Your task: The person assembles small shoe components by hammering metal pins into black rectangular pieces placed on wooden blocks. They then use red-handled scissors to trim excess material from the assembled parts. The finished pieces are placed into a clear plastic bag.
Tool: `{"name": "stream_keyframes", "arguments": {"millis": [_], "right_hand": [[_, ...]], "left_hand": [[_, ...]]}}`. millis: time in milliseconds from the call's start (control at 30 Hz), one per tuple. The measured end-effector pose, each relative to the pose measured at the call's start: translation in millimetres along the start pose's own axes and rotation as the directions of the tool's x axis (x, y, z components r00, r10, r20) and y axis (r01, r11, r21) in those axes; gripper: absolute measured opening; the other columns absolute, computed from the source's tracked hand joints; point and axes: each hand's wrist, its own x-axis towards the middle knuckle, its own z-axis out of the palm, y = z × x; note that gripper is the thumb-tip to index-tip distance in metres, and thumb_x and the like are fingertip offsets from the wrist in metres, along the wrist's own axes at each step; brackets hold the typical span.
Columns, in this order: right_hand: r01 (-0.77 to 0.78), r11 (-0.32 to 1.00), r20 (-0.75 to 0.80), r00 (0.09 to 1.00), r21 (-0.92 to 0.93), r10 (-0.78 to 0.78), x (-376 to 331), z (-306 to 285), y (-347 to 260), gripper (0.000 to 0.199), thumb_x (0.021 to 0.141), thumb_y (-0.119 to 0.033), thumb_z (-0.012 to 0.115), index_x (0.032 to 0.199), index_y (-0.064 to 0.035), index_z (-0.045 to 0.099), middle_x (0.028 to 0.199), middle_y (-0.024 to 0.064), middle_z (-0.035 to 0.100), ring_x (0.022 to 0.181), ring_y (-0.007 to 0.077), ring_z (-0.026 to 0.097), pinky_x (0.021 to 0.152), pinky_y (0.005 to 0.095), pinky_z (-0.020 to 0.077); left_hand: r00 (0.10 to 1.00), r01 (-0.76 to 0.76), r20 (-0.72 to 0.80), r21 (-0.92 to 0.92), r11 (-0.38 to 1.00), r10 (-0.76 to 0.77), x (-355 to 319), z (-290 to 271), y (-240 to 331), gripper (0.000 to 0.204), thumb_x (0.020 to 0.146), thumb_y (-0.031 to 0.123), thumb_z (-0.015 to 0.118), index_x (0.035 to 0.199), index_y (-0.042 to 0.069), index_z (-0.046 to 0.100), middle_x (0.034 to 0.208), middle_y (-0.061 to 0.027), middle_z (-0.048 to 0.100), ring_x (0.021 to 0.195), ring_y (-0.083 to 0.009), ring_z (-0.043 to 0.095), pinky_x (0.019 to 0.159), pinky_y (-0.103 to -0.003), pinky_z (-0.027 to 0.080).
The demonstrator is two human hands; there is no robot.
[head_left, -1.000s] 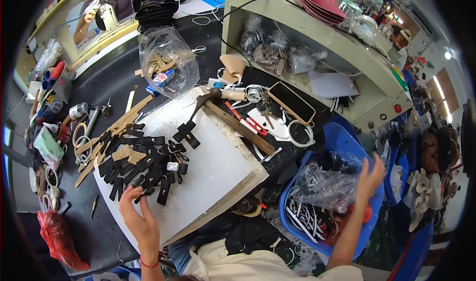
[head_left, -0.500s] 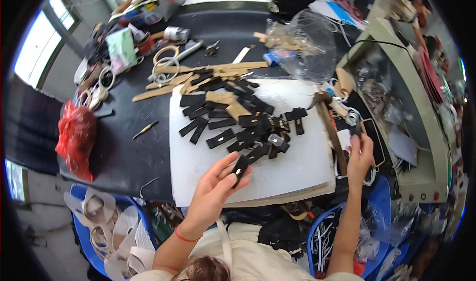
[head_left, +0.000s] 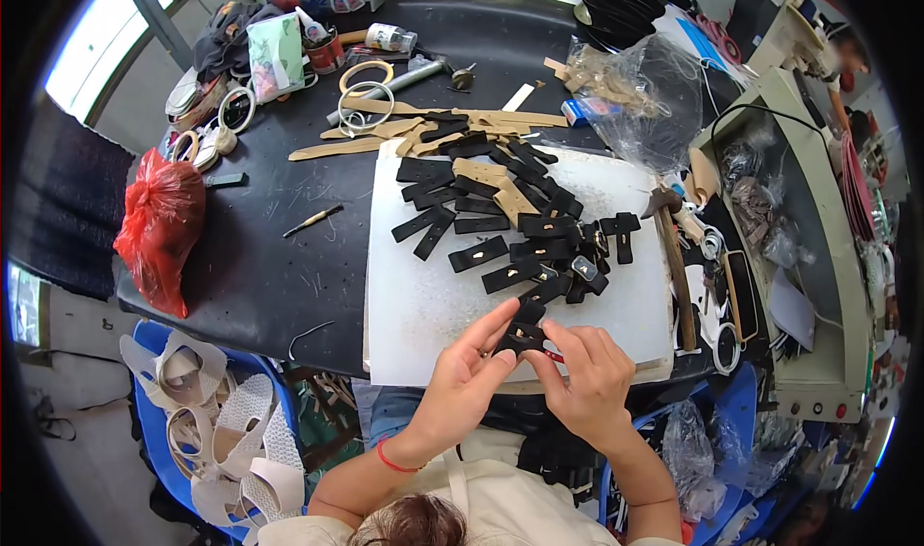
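In front of me, over the near edge of the white board (head_left: 414,305), my two hands meet. My left hand (head_left: 460,392) is closed on a short black strap (head_left: 521,332) with a small gold-coloured fitting on it. My right hand (head_left: 589,377) is closed at the strap's right side, thumb and fingers pinched. A small red piece (head_left: 553,356) shows by its fingertips; what it belongs to is hidden. Just beyond the hands lies a loose pile of similar black straps (head_left: 539,249), several with gold fittings. Tan strap pieces (head_left: 515,199) lie among them.
A hammer (head_left: 680,267) lies along the board's right edge. A thin pointed tool (head_left: 313,221) and a red plastic bag (head_left: 159,233) are to the left. Blue bins (head_left: 159,440) stand below the table edge; a pale machine housing (head_left: 828,286) is at right.
My right hand has come from the tools at the right to the strap in my left hand. My left hand has stayed closed on the strap. The view has shifted.
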Motion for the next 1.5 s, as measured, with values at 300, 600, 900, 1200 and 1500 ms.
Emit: {"name": "stream_keyframes", "arguments": {"millis": [300, 600, 900, 1200, 1500], "right_hand": [[-0.287, 0.930, 0.217, 0.947, 0.230, 0.239, 5.5, -2.0, -11.7, 0.021, 0.082, -0.020, 0.073, 0.095, -0.0059, 0.065, 0.067, 0.0043, 0.056, 0.057, 0.0177, 0.054, 0.050, 0.0289, 0.0424], [-0.303, 0.798, 0.111, 0.951, 0.521, 0.288, 12.3, 13.8, -18.1, 0.013, 0.080, -0.005, 0.073, 0.086, -0.0021, 0.061, 0.065, 0.0007, 0.057, 0.054, 0.0065, 0.048, 0.049, 0.0231, 0.0371], [-0.172, 0.891, 0.061, 0.985, 0.419, 0.162, -1.7, 16.9, -16.1, 0.012, 0.076, 0.001, 0.071, 0.083, -0.0014, 0.061, 0.065, 0.0067, 0.059, 0.048, 0.0132, 0.052, 0.046, 0.0255, 0.0403], [-0.615, 0.494, 0.363, 0.777, 0.615, 0.515, 3.4, 3.4, -16.6, 0.020, 0.092, -0.011, 0.065, 0.078, 0.0001, 0.056, 0.059, -0.0027, 0.054, 0.053, 0.0024, 0.045, 0.047, 0.0206, 0.0364], [-0.462, 0.648, 0.138, 0.862, 0.606, 0.487, 2.0, 8.6, -16.1, 0.017, 0.085, -0.010, 0.071, 0.100, -0.0022, 0.065, 0.085, 0.0041, 0.059, 0.059, 0.0054, 0.047, 0.048, 0.0207, 0.0377]], "left_hand": [[0.995, -0.094, -0.015, 0.032, 0.995, 0.095, -1.6, -7.6, -3.2, 0.045, 0.095, -0.003, 0.043, 0.139, -0.006, 0.037, 0.135, -0.0140, 0.049, 0.120, -0.0178, 0.052, 0.104, -0.034, 0.044], [0.981, -0.155, -0.048, 0.376, 0.913, 0.187, 2.0, -12.1, -6.9, 0.032, 0.090, -0.007, 0.053, 0.122, -0.006, 0.055, 0.118, -0.0116, 0.058, 0.106, -0.0160, 0.059, 0.091, -0.029, 0.051], [0.995, -0.059, -0.039, 0.524, 0.850, 0.092, -6.7, -15.8, -6.6, 0.032, 0.086, -0.010, 0.050, 0.115, -0.006, 0.061, 0.107, -0.0106, 0.065, 0.092, -0.0121, 0.063, 0.082, -0.025, 0.051], [0.988, -0.148, -0.030, 0.153, 0.977, 0.154, -9.9, -13.3, -4.1, 0.037, 0.089, -0.004, 0.052, 0.126, 0.001, 0.057, 0.117, -0.0161, 0.062, 0.105, -0.0216, 0.063, 0.088, -0.029, 0.051], [0.962, -0.183, -0.036, 0.654, 0.734, 0.272, -12.3, -11.4, -3.0, 0.029, 0.092, 0.001, 0.058, 0.120, -0.007, 0.058, 0.102, -0.0146, 0.069, 0.089, -0.0177, 0.069, 0.075, -0.026, 0.056]]}}
